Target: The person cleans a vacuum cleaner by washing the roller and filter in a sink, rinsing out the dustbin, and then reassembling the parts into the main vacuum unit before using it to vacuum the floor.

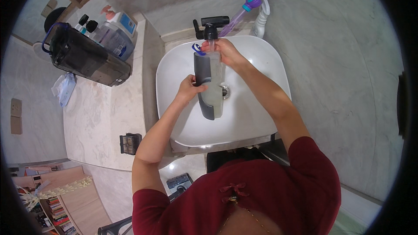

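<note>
A water tank with a dark grey shell and a translucent body (pixel 216 85) slants over the white washbasin (pixel 176 127). My left hand (pixel 189 88) grips its left side, thumb across the front. At the tank's upper end, my right hand (pixel 227 52) has its fingertips on a blue cap (pixel 198 49) with a white inner part; the stream partly covers these fingers. From the black faucet (pixel 210 32), water runs down to the top of the tank. Cloudy liquid or wet plastic shows through the body; which one, I cannot tell. The metal drain (pixel 225 92) is partly hidden behind the tank.
On the left counter (pixel 101 120) are a dark transparent tank with a blue handle (pixel 88 55), pump bottles (pixel 119 36), a tissue pack (pixel 67 88) and a black pleated filter (pixel 130 143). Behind the basin stand a purple wand (pixel 251 3) and a white spray bottle (pixel 262 19).
</note>
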{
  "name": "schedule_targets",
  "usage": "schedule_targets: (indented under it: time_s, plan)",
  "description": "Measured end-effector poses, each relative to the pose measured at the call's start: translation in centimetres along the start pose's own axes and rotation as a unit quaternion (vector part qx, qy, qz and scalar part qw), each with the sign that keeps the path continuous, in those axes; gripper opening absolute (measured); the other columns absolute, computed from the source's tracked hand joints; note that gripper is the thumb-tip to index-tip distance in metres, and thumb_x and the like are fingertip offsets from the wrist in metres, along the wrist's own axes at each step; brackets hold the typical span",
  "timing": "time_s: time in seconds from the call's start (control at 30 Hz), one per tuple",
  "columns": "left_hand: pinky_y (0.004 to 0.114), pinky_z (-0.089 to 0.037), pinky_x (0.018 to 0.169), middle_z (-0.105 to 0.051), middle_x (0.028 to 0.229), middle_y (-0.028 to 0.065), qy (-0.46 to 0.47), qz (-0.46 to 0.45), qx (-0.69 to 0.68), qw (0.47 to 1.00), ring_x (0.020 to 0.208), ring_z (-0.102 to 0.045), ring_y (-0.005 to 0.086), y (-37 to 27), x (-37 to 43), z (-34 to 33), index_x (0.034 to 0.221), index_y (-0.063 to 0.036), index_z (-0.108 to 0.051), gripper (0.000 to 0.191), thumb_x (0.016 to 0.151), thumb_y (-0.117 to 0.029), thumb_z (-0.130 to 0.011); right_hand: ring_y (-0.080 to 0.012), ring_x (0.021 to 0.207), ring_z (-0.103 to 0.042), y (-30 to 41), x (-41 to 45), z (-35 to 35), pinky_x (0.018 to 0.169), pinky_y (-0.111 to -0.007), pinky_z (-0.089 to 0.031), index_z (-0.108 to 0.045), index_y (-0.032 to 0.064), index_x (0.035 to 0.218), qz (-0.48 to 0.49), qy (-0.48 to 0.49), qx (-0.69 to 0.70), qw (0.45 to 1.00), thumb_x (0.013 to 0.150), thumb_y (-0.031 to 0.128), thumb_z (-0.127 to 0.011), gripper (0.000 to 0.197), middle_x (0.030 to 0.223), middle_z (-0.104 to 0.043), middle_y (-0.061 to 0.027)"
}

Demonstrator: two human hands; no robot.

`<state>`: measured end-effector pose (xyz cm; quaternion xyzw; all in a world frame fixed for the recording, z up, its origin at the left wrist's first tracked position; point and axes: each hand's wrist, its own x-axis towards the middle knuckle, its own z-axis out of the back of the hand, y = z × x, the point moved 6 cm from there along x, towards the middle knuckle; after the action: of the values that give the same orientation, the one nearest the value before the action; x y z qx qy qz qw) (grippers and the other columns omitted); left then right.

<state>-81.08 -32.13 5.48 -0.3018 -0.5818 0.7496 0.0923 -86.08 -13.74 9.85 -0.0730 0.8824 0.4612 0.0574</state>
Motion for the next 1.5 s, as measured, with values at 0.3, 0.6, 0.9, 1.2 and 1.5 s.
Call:
schedule_targets:
  time_s: [0.3,0.6,0.9,1.2,1.5]
  plan:
    - [0.031,-0.046,0.082,-0.059,0.096,0.0085,0.016,-0.004,-0.016,1.000,0.088,-0.060,0.0177,0.3,0.1,-0.2,0.102,0.0008,-0.052,0.041,0.070,-0.006,-0.076,-0.0278,0.093,-0.064,0.2,-0.3,-0.2,0.088,-0.040,-0.049,-0.057,-0.0056,0.105,-0.029,0.000,0.077,0.997,0.094,0.021,-0.043,0.032,0.100,-0.064,-0.0206]
    - [0.030,-0.046,0.082,-0.059,0.097,0.0085,0.019,0.001,0.013,1.000,0.088,-0.059,0.0168,0.1,-0.2,0.0,0.102,0.0008,-0.052,0.040,0.070,-0.006,-0.076,-0.0272,0.091,-0.064,0.4,-0.2,-0.4,0.086,-0.039,-0.050,-0.058,-0.0050,0.105,-0.021,-0.055,0.013,0.998,0.096,0.022,-0.037,0.035,0.097,-0.065,-0.0196]
    - [0.029,-0.046,0.082,-0.059,0.098,0.0096,-0.012,-0.013,0.016,1.000,0.088,-0.059,0.0172,0.2,0.1,0.1,0.106,0.0036,-0.051,0.043,0.072,-0.007,-0.075,-0.0255,0.085,-0.066,0.3,0.5,-0.2,0.082,-0.036,-0.053,-0.057,-0.0034,0.099,-0.030,-0.057,0.027,0.998,0.097,0.022,-0.035,0.033,0.092,-0.066,-0.0190]
    - [0.029,-0.046,0.081,-0.059,0.097,0.0092,-0.008,-0.008,0.020,1.000,0.088,-0.059,0.0169,0.1,-0.1,0.1,0.105,0.0035,-0.051,0.042,0.073,-0.006,-0.075,-0.0249,0.084,-0.066,0.3,0.5,-0.2,0.080,-0.036,-0.054,-0.057,-0.0035,0.100,-0.033,-0.053,0.012,0.998,0.096,0.021,-0.040,0.030,0.092,-0.066,-0.0186]
    - [0.029,-0.045,0.081,-0.058,0.096,0.0087,-0.012,-0.005,0.024,1.000,0.088,-0.058,0.0168,-0.1,-0.2,0.2,0.103,0.0032,-0.052,0.040,0.073,-0.007,-0.075,-0.0283,0.085,-0.066,-0.1,0.8,-0.2,0.081,-0.039,-0.054,-0.057,-0.0050,0.104,-0.041,-0.066,0.014,0.997,0.097,0.022,-0.036,0.035,0.093,-0.065,-0.0212]
